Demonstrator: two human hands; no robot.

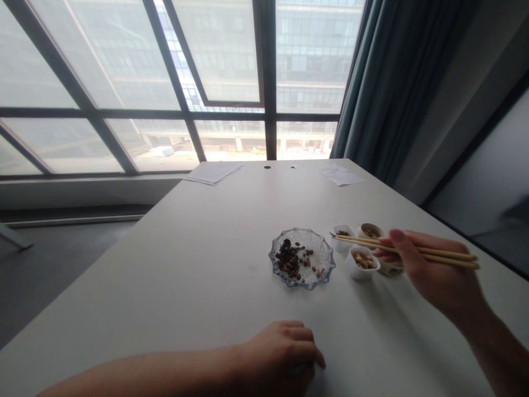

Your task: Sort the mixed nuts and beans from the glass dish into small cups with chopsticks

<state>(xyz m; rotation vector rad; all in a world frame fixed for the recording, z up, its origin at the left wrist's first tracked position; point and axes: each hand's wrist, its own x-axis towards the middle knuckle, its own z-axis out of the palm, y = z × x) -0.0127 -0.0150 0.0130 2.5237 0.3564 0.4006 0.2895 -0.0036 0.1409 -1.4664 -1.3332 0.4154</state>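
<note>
My right hand (433, 270) grips a pair of wooden chopsticks (363, 241), their tips pointing left over a small white cup (342, 242) of reddish-brown bits. A small dark piece shows at the tips; whether they pinch it I cannot tell. Just below the chopsticks, a second white cup (359, 271) holds pale tan pieces that look like nuts. Left of the cups, a scalloped clear glass dish (330, 264) contains dark beans and brown slivers, heaped mostly on its left side. My left hand (285, 353) rests on the table in front of the dish, fingers curled, nothing visible in them.
A beige round container (371, 229) stands behind the cups, with another patterned one (392, 268) partly hidden by my right hand. Sheets of paper (215, 173) lie at the far left of the white table (198, 264), more paper (342, 176) at the far right. Windows and a curtain (384, 82) lie beyond.
</note>
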